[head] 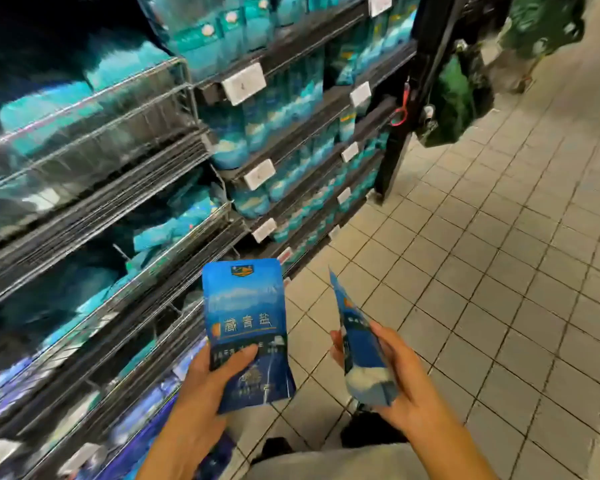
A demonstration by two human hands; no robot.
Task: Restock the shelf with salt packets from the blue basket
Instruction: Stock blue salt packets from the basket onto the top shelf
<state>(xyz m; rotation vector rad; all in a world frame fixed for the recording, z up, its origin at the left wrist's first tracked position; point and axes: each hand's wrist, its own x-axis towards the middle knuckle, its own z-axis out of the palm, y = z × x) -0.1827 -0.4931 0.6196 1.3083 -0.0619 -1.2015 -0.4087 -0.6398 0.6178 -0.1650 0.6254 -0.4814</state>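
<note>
My left hand (205, 382) grips one salt packet (246, 327) face-up; my right hand (400, 389) pinches a second packet (361, 344) edge-on. Neither is shelved yet. The shelf (174, 258) at ten o'clock looks part-stocked; I can't see the blue basket.

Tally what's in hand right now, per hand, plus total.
Left hand: 1 blue packet, front facing the camera
Right hand: 1 blue packet, seen edge-on
Total: 2 packets
</note>
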